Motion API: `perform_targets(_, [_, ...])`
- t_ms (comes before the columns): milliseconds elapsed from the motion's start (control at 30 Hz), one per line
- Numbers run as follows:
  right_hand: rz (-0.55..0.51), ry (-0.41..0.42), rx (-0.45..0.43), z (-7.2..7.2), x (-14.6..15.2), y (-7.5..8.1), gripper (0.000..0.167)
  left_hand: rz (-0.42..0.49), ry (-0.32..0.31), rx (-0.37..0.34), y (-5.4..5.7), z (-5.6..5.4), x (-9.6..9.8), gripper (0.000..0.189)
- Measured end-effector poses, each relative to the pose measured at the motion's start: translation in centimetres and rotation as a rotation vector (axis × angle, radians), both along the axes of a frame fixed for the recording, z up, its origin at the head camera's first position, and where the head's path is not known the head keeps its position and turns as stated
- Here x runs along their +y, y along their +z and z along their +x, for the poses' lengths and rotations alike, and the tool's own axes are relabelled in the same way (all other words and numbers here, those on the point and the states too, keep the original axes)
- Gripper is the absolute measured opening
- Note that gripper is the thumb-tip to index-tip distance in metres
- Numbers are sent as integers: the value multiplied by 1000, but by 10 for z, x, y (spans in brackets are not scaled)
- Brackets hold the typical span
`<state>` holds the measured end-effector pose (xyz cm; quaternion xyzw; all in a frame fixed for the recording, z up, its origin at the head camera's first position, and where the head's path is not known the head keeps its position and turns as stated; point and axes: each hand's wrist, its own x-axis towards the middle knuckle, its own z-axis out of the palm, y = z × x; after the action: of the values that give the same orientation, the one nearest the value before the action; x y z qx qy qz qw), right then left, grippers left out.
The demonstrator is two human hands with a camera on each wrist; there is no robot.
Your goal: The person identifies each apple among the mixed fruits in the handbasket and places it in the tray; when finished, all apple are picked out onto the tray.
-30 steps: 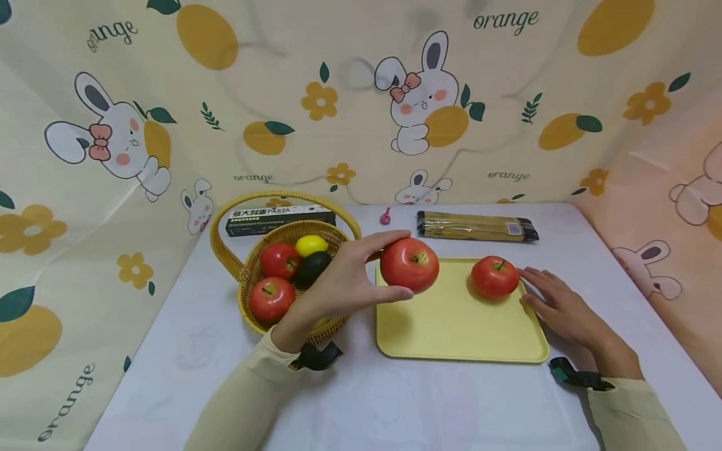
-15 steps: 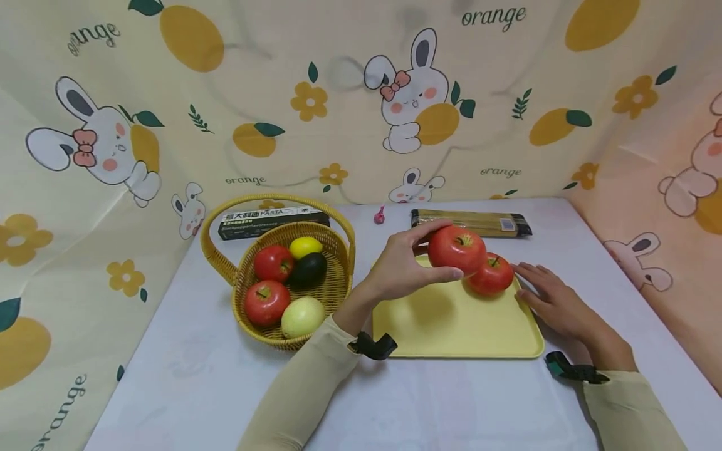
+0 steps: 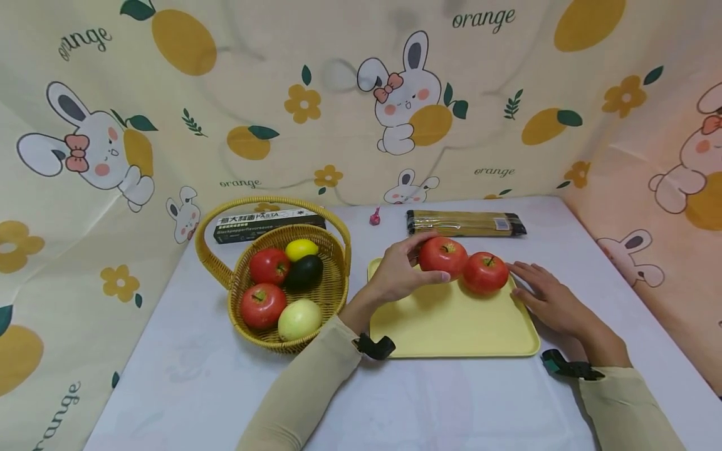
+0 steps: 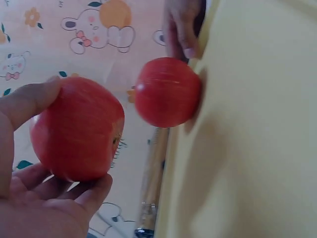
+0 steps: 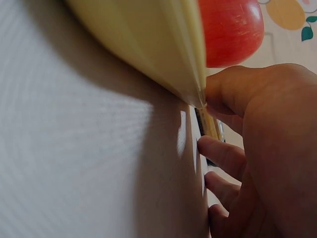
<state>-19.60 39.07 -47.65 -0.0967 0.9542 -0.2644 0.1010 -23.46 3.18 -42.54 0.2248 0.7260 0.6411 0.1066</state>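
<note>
My left hand grips a red apple between thumb and fingers, over the back left part of the yellow tray. In the left wrist view the held apple hangs apart from the tray surface. A second red apple rests on the tray just to its right. Along the tray's right edge lies my right hand, fingers extended. In the right wrist view its thumb touches the tray rim, while its fingertips rest on the table.
A wicker basket at left holds two red apples, a lemon, a dark green avocado-like fruit and a pale round fruit. Behind stand a pasta box, a small pink item and a spaghetti pack.
My left hand has carried its apple rightward from near the basket to over the tray, then lowered it beside the other apple. The right hand stays at the tray edge.
</note>
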Motion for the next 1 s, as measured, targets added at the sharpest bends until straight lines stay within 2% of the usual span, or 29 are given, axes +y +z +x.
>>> perform_targets(300, [-3,1,11,0,-1,0,74,-154,87,-93,-16,-3,4,77])
perform_targets(433, [-4,-1,6,0,-1,-1,74,-170,102,-139,-22,-4,6,78])
perform_targets(600, [-1,1,8,-1,-1,-1,75,-156,84,-170,-30,-5,10,76])
perform_targets(700, [1,4,11,-1,-1,-1,75,-163,75,-155,-34,-5,11,76])
perform_targets(767, [2,4,12,-1,-1,0,74,-201,74,-118,-35,-5,11,78])
perform_targets(1000, [2,4,16,-2,-1,-1,73,-428,82,47,-31,-2,12,87])
